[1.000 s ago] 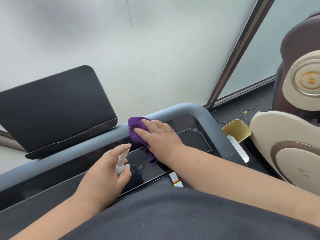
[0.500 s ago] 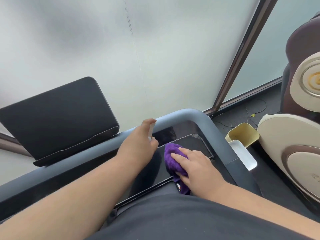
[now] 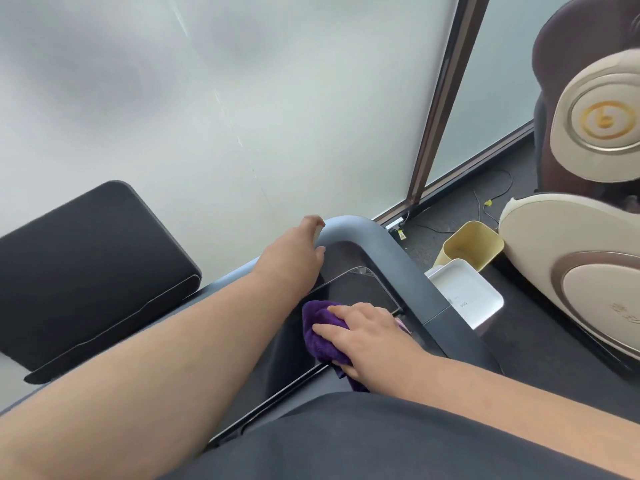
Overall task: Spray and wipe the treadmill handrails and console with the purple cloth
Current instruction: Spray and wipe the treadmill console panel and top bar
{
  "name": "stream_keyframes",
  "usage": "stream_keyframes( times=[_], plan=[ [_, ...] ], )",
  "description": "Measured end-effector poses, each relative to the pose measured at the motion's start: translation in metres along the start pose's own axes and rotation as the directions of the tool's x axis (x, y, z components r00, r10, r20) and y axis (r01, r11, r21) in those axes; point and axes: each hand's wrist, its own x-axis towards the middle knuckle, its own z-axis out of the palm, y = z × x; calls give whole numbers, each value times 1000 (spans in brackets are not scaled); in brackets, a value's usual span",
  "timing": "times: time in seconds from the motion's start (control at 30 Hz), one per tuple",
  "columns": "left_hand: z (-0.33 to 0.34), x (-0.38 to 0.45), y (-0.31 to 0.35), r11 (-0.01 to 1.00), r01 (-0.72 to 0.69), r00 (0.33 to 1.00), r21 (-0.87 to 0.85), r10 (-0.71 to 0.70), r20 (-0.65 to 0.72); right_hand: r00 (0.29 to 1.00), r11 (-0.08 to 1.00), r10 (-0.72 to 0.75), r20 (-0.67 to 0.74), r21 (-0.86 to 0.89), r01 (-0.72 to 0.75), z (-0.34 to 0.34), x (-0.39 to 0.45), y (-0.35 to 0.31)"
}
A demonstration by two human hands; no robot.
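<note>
Frosted glass walls with a dark brown frame post (image 3: 446, 98) stand behind the treadmill, and dark flooring runs along their base. On the glossy black console (image 3: 349, 289) the right hand (image 3: 367, 336) presses flat on the bunched purple cloth (image 3: 320, 336), fingers spread over its top and thumb tucked under the near edge, so the cloth is pinned against the console's near right part. The left hand (image 3: 294, 258) reaches across above the console toward the curved corner of the grey handrail (image 3: 384, 251); its fingers are curled around a small pale spray bottle (image 3: 317, 233), of which only a sliver shows at the fingertips, right by the rail's bend. The two hands are apart, the left farther from the body than the right. To the left, beyond the rail, a black tilted screen panel (image 3: 90, 258) stands with its lower ledge facing the camera. To the right of the rail, on the floor, a white tray-like bin (image 3: 465, 292) touches a yellow bin (image 3: 472, 245), and a beige and brown massage chair (image 3: 588, 237) fills the right edge. A dark shirt (image 3: 363, 441) covers the bottom of the view.
</note>
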Motion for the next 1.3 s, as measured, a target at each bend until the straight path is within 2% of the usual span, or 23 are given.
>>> stream_keyframes(
  times=[0.2, 0.33, 0.47, 0.6, 0.67, 0.73, 0.8, 0.93, 1.03, 1.1, 1.13, 1.2, 1.3],
  plan=[
    [10, 6, 48, 989, -151, 988, -8, 151, 44, 1000, 1000, -22, -16, 3, 22, 3, -1, 2],
    [24, -7, 62, 985, -166, 975, 52, 156, 161, 995, 999, -40, -93, -13, 39, 3, 2, 3],
    [23, -23, 64, 982, -188, 973, 29, 182, 142, 989, 997, -59, -133, 37, 65, 1, 1, 1],
    [21, -41, 69, 954, -296, 948, -42, 298, 113, 995, 997, -79, -65, -14, 78, -11, 3, -2],
    [24, -49, 75, 923, -382, 912, -41, 384, 144, 998, 993, -62, -17, -97, 60, -16, 2, -2],
    [28, -51, 80, 904, -428, 886, -16, 423, 189, 999, 995, -49, 4, -87, 49, -14, -3, -2],
    [30, -50, 81, 902, -431, 881, 9, 419, 219, 997, 999, -12, 77, -41, 16, -13, -6, -5],
    [27, -53, 82, 896, -442, 878, 45, 422, 224, 997, 1000, 14, 76, -26, -12, -17, -8, -9],
    [12, -59, 74, 937, -349, 928, 1, 346, 138, 999, 997, 43, 24, 70, -44, -16, -18, -6],
    [-4, -65, 58, 960, -271, 961, -72, 273, 28, 996, 968, 88, 25, 234, -91, -22, -34, -3],
    [-11, -69, 47, 964, -238, 971, -122, 237, -28, 993, 937, 121, -16, 332, -109, -27, -45, -2],
    [-22, -83, 25, 961, -177, 982, -212, 159, -97, 954, 897, 220, -202, 427, -117, -38, -67, 0],
    [-21, -107, 1, 960, -80, 995, -269, 63, -71, 789, 868, 423, -446, 451, -210, -51, -87, 8]
  ],
)
